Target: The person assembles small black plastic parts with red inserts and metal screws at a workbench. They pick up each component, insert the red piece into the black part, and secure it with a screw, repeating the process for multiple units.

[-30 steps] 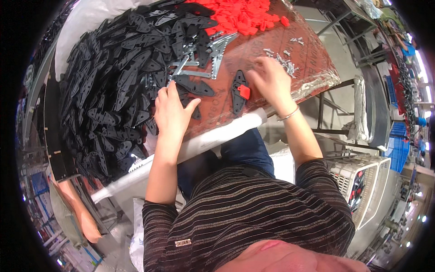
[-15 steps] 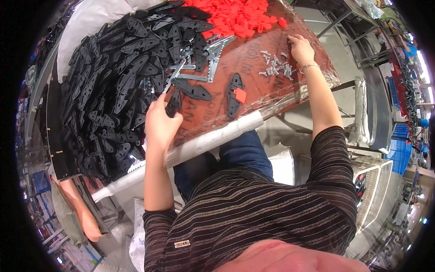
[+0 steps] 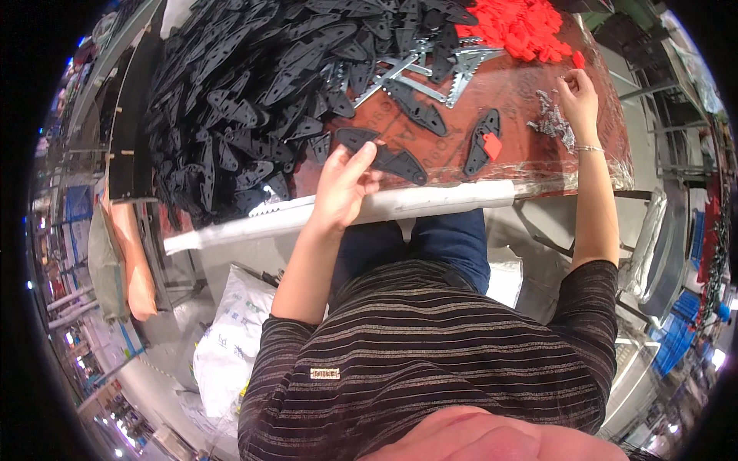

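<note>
Near the front edge of the desk (image 3: 511, 96), a black plate (image 3: 401, 164) sits in the left hand (image 3: 344, 184), thumb pressed over its upper face, its tapered end pointing right. Farther right, the right hand (image 3: 580, 98) is curled with its fingertips drawn together, beside a pile of small screws (image 3: 547, 121) and just near of a loose red piece (image 3: 579, 59); whether it pinches anything cannot be told. The plate looks like moulded plastic, so it should be light, stiff, rather smooth and not very fragile; its long edges, near the middle, seem the best grip. The screws look hard and small, better suited to a fingertip pinch. As for writing, dark printed characters run across the desk's red-brown surface, a small pale label (image 3: 324, 374) sits on the striped top (image 3: 430, 338), and the white sack (image 3: 231, 330) at left bears blue printing.
</note>
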Demonstrator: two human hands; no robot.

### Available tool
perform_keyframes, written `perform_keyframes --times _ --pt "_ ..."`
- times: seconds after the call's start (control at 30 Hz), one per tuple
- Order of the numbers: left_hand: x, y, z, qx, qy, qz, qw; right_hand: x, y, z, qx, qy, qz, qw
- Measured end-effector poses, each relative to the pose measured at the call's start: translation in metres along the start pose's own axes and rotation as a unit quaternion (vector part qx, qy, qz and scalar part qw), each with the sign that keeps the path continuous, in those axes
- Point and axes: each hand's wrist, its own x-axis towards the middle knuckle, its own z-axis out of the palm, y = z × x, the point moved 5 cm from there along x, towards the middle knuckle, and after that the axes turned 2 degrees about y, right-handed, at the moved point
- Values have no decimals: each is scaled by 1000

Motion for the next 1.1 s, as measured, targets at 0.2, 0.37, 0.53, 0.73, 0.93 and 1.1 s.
perform_keyframes --times 0.2,0.37,0.53,0.73,0.93,1.1 --pt "-13 5 12 14 -25 128 991 -46 -103 36 308 -61 43 948" --pt "-23 11 17 -91 -163 148 971 -78 -183 50 191 -96 -39 976" --pt "-21 -4 -6 73 -20 221 972 -88 -210 52 153 -118 -145 970" --pt "-17 -8 -2 -7 -11 179 984 -123 -229 68 227 -174 -63 956" --pt "-16 -8 -6 -3 16 124 992 -136 -239 73 336 -219 43 915" --pt "-18 -8 -5 22 9 137 990 -149 -246 70 521 -281 142 793"
